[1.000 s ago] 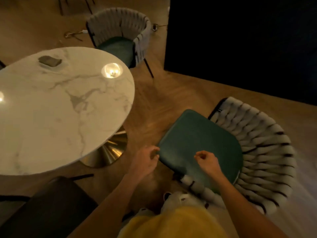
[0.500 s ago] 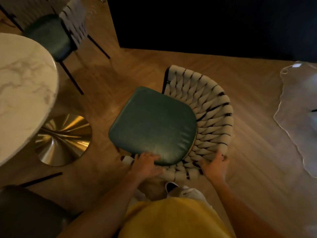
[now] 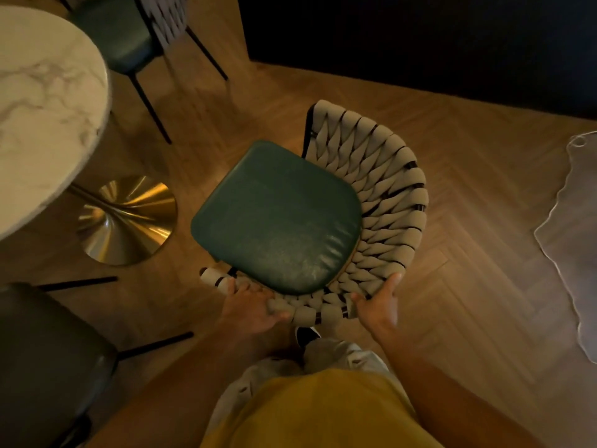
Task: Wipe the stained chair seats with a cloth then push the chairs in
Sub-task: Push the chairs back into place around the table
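A herringbone wooden floor [image 3: 452, 195] fills most of the view, dim and warm-lit, with a dark wall [image 3: 420, 37] running across the top. At the left edge sits a round marble table [image 3: 42, 108] on a polished gold pedestal base [image 3: 126, 221]. In the middle of the floor, well apart from the table top and just right of the gold base, stands the chair [image 3: 323, 215] being handled: a dark green padded seat [image 3: 277, 218] wrapped on its right and near sides by a curved back of woven pale straps [image 3: 387, 195]. A second chair [image 3: 129, 37] with the same green seat and woven back stands at the top left, beside the far edge of the table. A dark seat of a third chair [image 3: 42, 367] fills the lower left corner, its thin black legs reaching out over the floor. A pale wavy-edged rug [image 3: 575, 240] lies at the right edge.

The person's yellow shirt [image 3: 316, 412] shows at the bottom centre. The left hand [image 3: 252, 305] grips the near end of the woven back, fingers curled over the straps beside the seat's front corner. The right hand [image 3: 378, 305] presses against the outside of the woven back, fingers straight and spread, thumb touching the straps. No cloth shows in either hand
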